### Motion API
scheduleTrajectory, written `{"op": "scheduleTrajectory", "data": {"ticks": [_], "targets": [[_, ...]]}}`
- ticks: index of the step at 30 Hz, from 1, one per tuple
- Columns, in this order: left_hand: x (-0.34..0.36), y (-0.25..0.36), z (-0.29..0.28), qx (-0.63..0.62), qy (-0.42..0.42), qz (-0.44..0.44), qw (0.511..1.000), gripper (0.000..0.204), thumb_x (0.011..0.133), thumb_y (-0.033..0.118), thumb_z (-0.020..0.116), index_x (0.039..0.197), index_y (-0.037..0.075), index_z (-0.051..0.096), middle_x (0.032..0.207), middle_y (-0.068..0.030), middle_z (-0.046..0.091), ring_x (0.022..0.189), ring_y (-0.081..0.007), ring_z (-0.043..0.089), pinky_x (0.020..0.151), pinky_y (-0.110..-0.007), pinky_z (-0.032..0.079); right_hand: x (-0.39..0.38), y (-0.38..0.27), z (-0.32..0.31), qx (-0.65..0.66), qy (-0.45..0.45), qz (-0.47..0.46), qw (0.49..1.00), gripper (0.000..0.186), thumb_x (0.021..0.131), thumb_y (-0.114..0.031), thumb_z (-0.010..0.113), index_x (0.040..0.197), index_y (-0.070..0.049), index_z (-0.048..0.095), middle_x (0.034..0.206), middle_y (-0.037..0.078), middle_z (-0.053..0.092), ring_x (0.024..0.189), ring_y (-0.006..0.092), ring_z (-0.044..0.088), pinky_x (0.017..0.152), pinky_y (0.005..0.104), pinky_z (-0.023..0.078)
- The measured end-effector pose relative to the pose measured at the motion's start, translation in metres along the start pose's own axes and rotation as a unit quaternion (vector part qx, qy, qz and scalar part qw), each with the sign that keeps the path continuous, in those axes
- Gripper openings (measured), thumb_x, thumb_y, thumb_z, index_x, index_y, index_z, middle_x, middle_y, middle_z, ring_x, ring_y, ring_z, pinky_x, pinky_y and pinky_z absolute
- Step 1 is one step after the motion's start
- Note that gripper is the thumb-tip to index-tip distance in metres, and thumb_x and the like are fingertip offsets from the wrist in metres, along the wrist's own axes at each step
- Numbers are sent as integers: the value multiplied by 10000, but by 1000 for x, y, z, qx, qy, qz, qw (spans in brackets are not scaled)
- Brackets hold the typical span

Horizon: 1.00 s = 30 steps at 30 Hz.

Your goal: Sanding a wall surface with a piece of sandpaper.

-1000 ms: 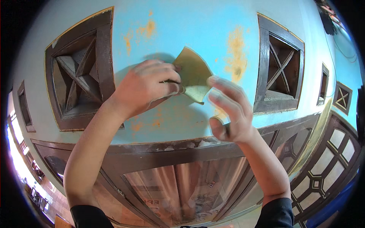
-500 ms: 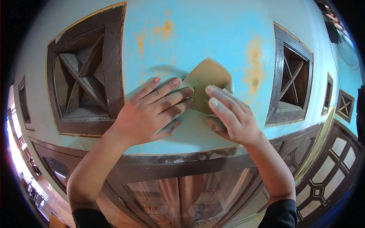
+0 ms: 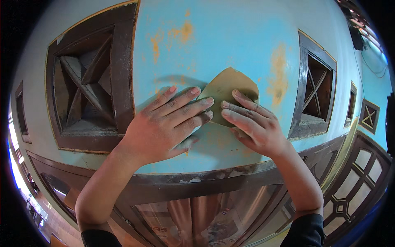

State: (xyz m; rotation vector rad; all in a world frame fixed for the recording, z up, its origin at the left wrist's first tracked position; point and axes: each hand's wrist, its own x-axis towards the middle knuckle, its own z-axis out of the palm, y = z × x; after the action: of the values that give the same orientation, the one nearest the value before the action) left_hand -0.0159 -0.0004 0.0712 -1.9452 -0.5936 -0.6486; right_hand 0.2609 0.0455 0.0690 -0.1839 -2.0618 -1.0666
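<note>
A bent tan sheet that looks like sandpaper (image 3: 228, 84) lies against the light blue wall (image 3: 230, 37), one corner pointing up. My right hand (image 3: 259, 125) presses its fingers onto the sheet's right and lower part, thumb low beside the bottom edge. Spread nearly flat, my left hand (image 3: 164, 123) has two fingertips over the sheet's left edge. Its other fingers lie on or just off the wall; contact there is hard to tell. Dark dust coats the fingers of both hands. Orange-brown worn patches (image 3: 278, 76) show through the blue paint around the sheet.
Dark wooden vents with crossed slats flank the work area, one on the left (image 3: 88, 82) and one on the right (image 3: 316, 86). Below runs a dark wooden frame (image 3: 197, 179) with chipped paint, above glass panes (image 3: 214, 214). A panelled door (image 3: 349, 185) stands at far right.
The view has shifted slightly. The sheet sits a little further right and lower in the picture. My right fingers have shifted further onto it; my left hand stays at its left edge.
</note>
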Motion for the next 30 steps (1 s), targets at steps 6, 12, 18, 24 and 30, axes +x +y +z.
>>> {"op": "scheduleTrajectory", "data": {"ticks": [6, 12, 18, 24, 30], "targets": [[3, 0, 4, -15, 60, -10, 998, 350, 762, 174, 759, 1093, 147, 650, 1401, 15, 579, 1390, -216, 461, 1150, -487, 364, -2, 13, -6, 29, 28, 17, 999, 688, 611, -115, 800, 1274, -72, 621, 1349, 86, 618, 1258, 306, 588, 982, 388, 536], [13, -1, 7, -52, 124, -26, 991, 257, 779, -15, 698, 985, 104, 600, 1247, -13, 677, 1259, -260, 594, 1067, -491, 461, -3, 13, -4, -27, 19, -19, 999, 502, 658, -101, 766, 1155, -80, 695, 1363, 88, 611, 1286, 287, 571, 981, 387, 537], [12, -2, 13, -120, 143, -50, 981, 307, 797, -87, 660, 1007, 90, 523, 1240, -60, 680, 1240, -299, 607, 1086, -499, 438, -2, 6, 0, -22, 3, -42, 999, 488, 741, -92, 707, 1226, -68, 657, 1401, 101, 582, 1312, 306, 547, 984, 387, 536], [7, -10, 6, -203, 155, -61, 965, 323, 799, -112, 650, 1013, 91, 518, 1265, -98, 671, 1241, -330, 604, 1117, -503, 397, 23, 2, -7, -95, -78, -53, 991, 642, 843, -218, 687, 1454, -174, 495, 1518, 45, 462, 1422, 280, 411, 1158, 492, 361], [10, -7, 5, -185, 192, -44, 963, 372, 826, -36, 682, 1147, 103, 554, 1365, -82, 598, 1278, -328, 565, 1092, -489, 437, 42, 12, -4, -86, -83, -61, 991, 697, 807, -163, 681, 1467, -219, 465, 1535, 32, 436, 1455, 256, 356, 1198, 490, 301]]}}
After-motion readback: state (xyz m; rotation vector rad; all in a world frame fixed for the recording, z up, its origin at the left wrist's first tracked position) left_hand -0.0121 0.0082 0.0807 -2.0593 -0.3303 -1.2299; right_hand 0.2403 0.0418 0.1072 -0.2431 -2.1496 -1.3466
